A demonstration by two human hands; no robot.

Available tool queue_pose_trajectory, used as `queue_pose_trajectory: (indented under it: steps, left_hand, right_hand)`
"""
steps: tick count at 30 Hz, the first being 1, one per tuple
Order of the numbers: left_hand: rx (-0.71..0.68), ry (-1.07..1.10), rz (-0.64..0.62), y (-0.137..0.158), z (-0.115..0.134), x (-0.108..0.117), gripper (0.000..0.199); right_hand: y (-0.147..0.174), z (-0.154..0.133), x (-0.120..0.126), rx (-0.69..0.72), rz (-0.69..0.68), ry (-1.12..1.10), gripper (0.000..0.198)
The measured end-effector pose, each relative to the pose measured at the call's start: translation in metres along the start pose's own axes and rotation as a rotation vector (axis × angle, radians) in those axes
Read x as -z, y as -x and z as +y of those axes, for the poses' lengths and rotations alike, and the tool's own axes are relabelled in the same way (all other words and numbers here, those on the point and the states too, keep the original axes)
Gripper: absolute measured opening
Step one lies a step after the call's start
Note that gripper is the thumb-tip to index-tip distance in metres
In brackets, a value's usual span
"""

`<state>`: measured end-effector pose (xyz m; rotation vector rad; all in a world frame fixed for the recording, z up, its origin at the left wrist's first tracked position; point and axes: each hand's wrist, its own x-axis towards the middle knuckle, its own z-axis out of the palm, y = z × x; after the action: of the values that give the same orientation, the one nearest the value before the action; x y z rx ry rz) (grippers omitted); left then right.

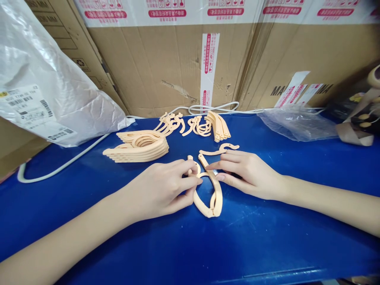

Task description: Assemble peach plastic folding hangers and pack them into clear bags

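Note:
A beige plastic folding clothes hanger (218, 198) lies partly assembled on the blue tabletop, its arms meeting at the end nearest me. My left hand (169, 186) is closed, pinching its left side near a curved part at the top. The tips of those fingers partly cover what they grip. On the other side, my right hand (252, 174) holds the straight right arm between thumb and fingers. A small shiny spot shows by that thumb, too small to identify. Just beyond my right fingers lies a loose hanger hook (219, 151).
A stack of folded hangers (139, 148) sits left of centre. Farther back are loose hooks (170, 123) and a pile of straight hanger arms (219, 126). Cardboard boxes (166, 67), a white cable (65, 164), a grey mailing bag (59, 87) and a clear plastic bag (297, 123) border the table.

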<state>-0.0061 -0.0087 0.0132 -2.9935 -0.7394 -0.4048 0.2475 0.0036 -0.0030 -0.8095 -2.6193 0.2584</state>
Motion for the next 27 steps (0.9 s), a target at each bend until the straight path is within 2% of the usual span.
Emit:
queue_pose_trajectory:
  steps: [4,10,17,21,23,25,27]
  left_hand:
    - [-0.005,-0.021,0.070,-0.0010,-0.0001,0.0015,0.023]
    - [0.005,-0.167,0.150,-0.0011,-0.0010,-0.0014,0.026]
    - [0.148,-0.219,0.099,0.0001,0.0019,-0.0050,0.015]
    - [0.227,-0.158,0.084,-0.0008,0.0023,-0.0057,0.008]
    - [0.232,-0.119,0.070,-0.0013,0.0020,-0.0059,0.007]
    - [0.233,-0.065,0.049,-0.0018,0.0012,-0.0061,0.008]
    - [0.248,-0.002,0.029,-0.0024,-0.0005,-0.0066,0.012]
  right_hand:
    - [0.0005,0.0004,-0.0011,0.030,-0.033,0.053,0.036]
    - [-0.0006,0.0005,-0.0026,0.067,-0.052,0.113,0.043]
    - [-0.0024,-0.0007,-0.0018,0.100,-0.044,0.150,0.043]
    - [-0.0012,-0.0029,0.0009,0.239,-0.017,0.087,0.036]
    - [-0.0002,-0.0027,0.0033,0.270,0.043,0.099,0.036]
    - [0.0001,-0.0001,0.0056,0.171,0.123,0.171,0.033]
    - [-0.0007,0.0046,0.0069,-0.006,0.155,0.273,0.032]
